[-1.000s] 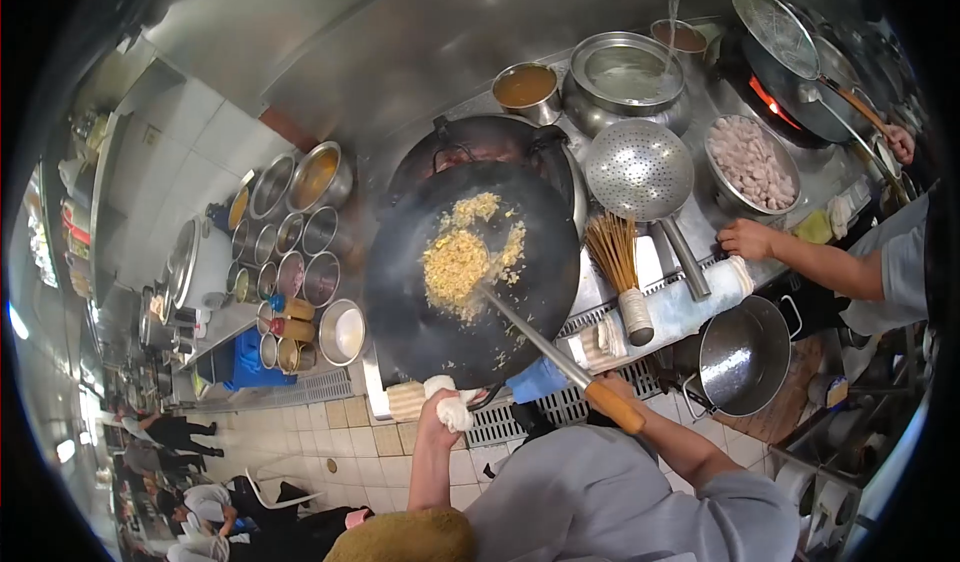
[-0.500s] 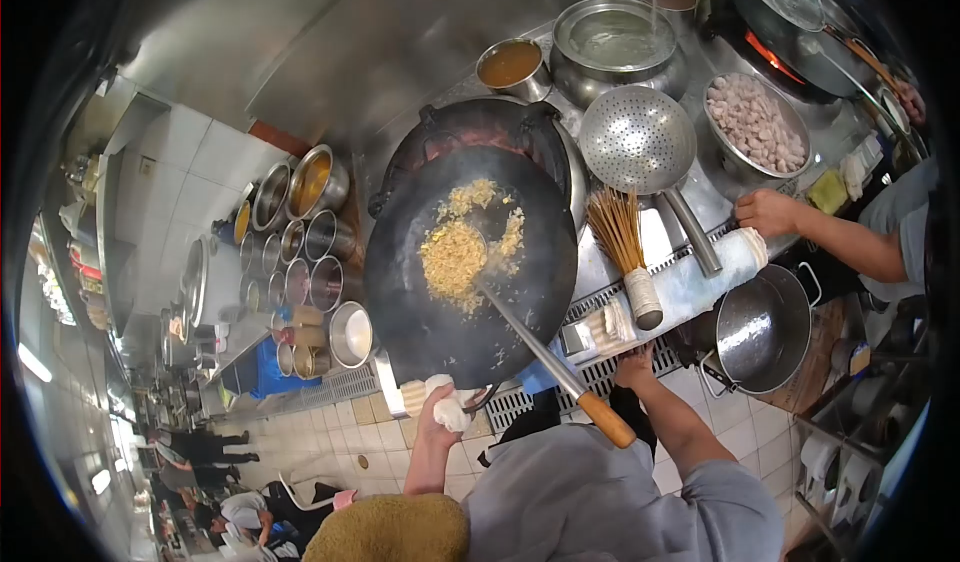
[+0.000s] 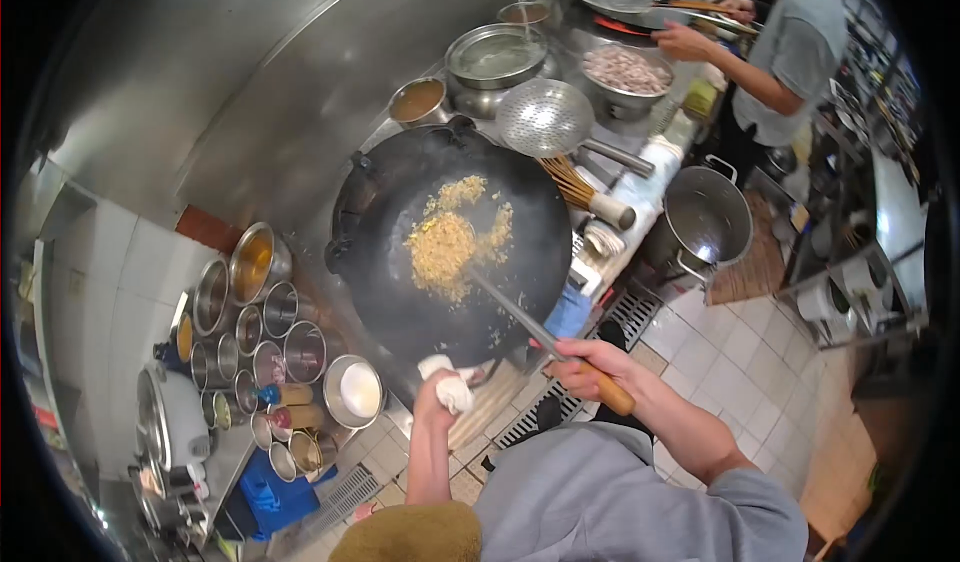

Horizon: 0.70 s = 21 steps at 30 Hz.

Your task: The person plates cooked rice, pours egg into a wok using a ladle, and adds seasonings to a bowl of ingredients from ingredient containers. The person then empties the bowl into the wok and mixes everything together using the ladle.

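Fried rice (image 3: 442, 252) with bits of egg lies in the middle of a large black wok (image 3: 390, 297), which sits on the stove. My left hand (image 3: 436, 402) is closed around a folded white cloth (image 3: 455, 394) at the wok's near edge, by its handle. The fingers of my right hand (image 3: 592, 364) are around the handle of a ladle (image 3: 515, 312) with a steel shaft and wooden end. The ladle's bowl rests in the rice, mostly hidden.
To the right lie a perforated strainer (image 3: 545, 119) and a bamboo brush (image 3: 610, 209). Behind them stand a pot of water (image 3: 495, 57) and a bowl of raw meat pieces (image 3: 628, 70). Steel containers (image 3: 303, 350) crowd the left. A co-worker (image 3: 790, 57) stands at the far right.
My right hand has risen from beside the counter and taken hold of the ladle's handle. My left hand stays at the wok's edge. The view has turned, showing more of the co-worker.
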Motion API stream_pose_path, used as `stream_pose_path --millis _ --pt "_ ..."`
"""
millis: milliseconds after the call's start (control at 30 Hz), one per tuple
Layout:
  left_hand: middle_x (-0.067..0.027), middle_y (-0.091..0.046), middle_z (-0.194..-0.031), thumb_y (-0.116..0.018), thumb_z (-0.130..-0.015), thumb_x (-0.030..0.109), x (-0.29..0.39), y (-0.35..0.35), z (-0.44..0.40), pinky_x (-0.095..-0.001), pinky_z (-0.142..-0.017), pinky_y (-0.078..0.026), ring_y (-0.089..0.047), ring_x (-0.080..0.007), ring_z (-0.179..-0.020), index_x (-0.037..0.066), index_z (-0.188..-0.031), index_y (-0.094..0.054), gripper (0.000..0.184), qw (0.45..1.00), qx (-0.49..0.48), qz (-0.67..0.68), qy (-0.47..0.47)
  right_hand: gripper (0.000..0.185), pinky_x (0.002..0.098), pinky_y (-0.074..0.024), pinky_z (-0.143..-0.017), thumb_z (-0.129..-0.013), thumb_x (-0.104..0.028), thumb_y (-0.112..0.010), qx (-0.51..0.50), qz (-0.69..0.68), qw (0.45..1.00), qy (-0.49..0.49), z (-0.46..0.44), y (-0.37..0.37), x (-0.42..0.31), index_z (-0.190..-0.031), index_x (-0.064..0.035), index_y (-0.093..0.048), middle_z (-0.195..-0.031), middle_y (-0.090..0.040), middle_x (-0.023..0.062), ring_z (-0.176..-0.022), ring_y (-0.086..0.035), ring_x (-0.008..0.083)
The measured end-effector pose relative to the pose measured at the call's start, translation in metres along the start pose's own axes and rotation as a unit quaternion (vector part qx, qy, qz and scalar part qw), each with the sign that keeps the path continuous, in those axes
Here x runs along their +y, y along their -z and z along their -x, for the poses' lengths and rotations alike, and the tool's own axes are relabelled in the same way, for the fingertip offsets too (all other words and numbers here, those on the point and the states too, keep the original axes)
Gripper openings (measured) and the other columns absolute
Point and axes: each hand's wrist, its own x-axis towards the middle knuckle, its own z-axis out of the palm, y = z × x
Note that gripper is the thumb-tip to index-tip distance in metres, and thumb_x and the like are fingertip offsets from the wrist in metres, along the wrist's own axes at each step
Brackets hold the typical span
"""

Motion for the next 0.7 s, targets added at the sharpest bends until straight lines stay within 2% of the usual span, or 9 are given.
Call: stream_pose_path --millis 67,100,200,233,367,467,600,633,700 --pt "-0.0241 -0.066 -0.089 -0.056 -0.079 0.003 0.018 -0.002 0.004 -0.0393 -0.065 -0.059 -0.071 -0.0392 -0.081 -0.003 -0.096 -0.050 0.020 0.999 -0.034 0.023 0.033 0.029 0.0236 -0.0334 -0.038 -0.102 -0.023 -0.049 0.016 -0.028 0.998 0.047 -0.008 -0.018 0.036 -0.131 -0.0180 -0.052 -0.067 -0.042 -0.0023 -0.044 -0.036 0.0065" --pt "-0.0217 -0.066 -0.086 -0.056 -0.079 0.002 0.024 -0.003 0.008 -0.0397 -0.065 -0.059 -0.071 -0.0391 -0.078 -0.002 -0.091 -0.052 0.013 0.998 -0.048 0.010 0.031 0.026 0.0214 -0.0328 -0.037 -0.103 -0.022 -0.048 0.057 0.029 0.994 0.085 -0.007 -0.033 0.054 -0.128 -0.0191 -0.051 -0.065 -0.041 -0.0039 -0.044 -0.036 0.0053" --pt "-0.0195 -0.065 -0.085 -0.056 -0.079 0.001 0.026 -0.009 0.043 -0.0400 -0.065 -0.059 -0.071 -0.0398 -0.078 -0.002 -0.087 -0.053 0.010 0.997 -0.060 -0.043 -0.005 0.031 0.0210 -0.0332 -0.036 -0.103 -0.020 -0.046 0.064 0.094 0.978 0.174 0.023 -0.048 0.105 -0.134 -0.0184 -0.047 -0.065 -0.039 -0.0039 -0.044 -0.037 0.0052" --pt "-0.0166 -0.063 -0.082 -0.055 -0.077 -0.001 0.026 -0.009 0.054 -0.0406 -0.065 -0.059 -0.071 -0.0400 -0.078 -0.003 -0.088 -0.053 0.011 0.996 -0.069 -0.054 -0.007 0.037 0.0214 -0.0341 -0.034 -0.103 -0.018 -0.045 0.078 0.096 0.974 0.189 0.039 -0.052 0.121 -0.141 -0.0186 -0.042 -0.065 -0.037 -0.0034 -0.043 -0.036 0.0051" --pt "-0.0118 -0.059 -0.079 -0.056 -0.075 -0.003 0.019 -0.027 0.098 -0.0386 -0.060 -0.058 -0.071 -0.0375 -0.077 -0.003 -0.093 -0.053 0.018 0.984 -0.099 -0.148 -0.016 0.048 0.0218 -0.0351 -0.033 -0.102 -0.012 -0.044 0.021 0.024 0.962 0.271 0.082 -0.022 0.188 -0.148 -0.0185 -0.034 -0.066 -0.036 -0.0022 -0.040 -0.034 0.0052" --pt "-0.0114 -0.058 -0.079 -0.056 -0.075 -0.003 0.007 -0.030 0.118 -0.0374 -0.057 -0.057 -0.071 -0.0369 -0.076 -0.004 -0.095 -0.053 0.020 0.966 -0.133 -0.220 0.018 0.051 0.0215 -0.0345 -0.033 -0.100 -0.009 -0.047 0.120 0.063 0.929 0.344 0.093 -0.038 0.253 -0.148 -0.0178 -0.034 -0.066 -0.035 -0.0016 -0.040 -0.034 0.0052" --pt "-0.0171 -0.064 -0.084 -0.056 -0.075 0.000 -0.058 -0.049 0.115 -0.0394 -0.056 -0.058 -0.071 -0.0372 -0.074 -0.003 -0.089 -0.054 0.015 0.926 -0.196 -0.275 0.169 0.055 0.0214 -0.0329 -0.034 -0.097 -0.008 -0.050 0.157 -0.049 0.879 0.447 0.128 -0.011 0.358 -0.148 -0.0177 -0.032 -0.067 -0.034 -0.0020 -0.041 -0.033 0.0049" --pt "-0.0172 -0.065 -0.084 -0.056 -0.075 0.002 -0.060 -0.055 0.123 -0.0398 -0.056 -0.058 -0.071 -0.0369 -0.073 -0.002 -0.089 -0.054 0.014 0.911 -0.219 -0.281 0.207 0.057 0.0211 -0.0329 -0.034 -0.096 -0.006 -0.050 0.159 -0.075 0.867 0.466 0.133 -0.025 0.379 -0.149 -0.0179 -0.031 -0.067 -0.034 -0.0025 -0.041 -0.034 0.0042" --pt "-0.0167 -0.067 -0.082 -0.055 -0.077 0.005 -0.098 -0.052 0.137 -0.0397 -0.052 -0.058 -0.071 -0.0355 -0.070 0.001 -0.088 -0.053 0.012 0.896 -0.246 -0.281 0.240 0.059 0.0207 -0.0326 -0.034 -0.095 -0.006 -0.049 0.161 -0.079 0.832 0.525 0.145 -0.010 0.434 -0.149 -0.0181 -0.031 -0.067 -0.034 -0.0025 -0.041 -0.034 0.0037"
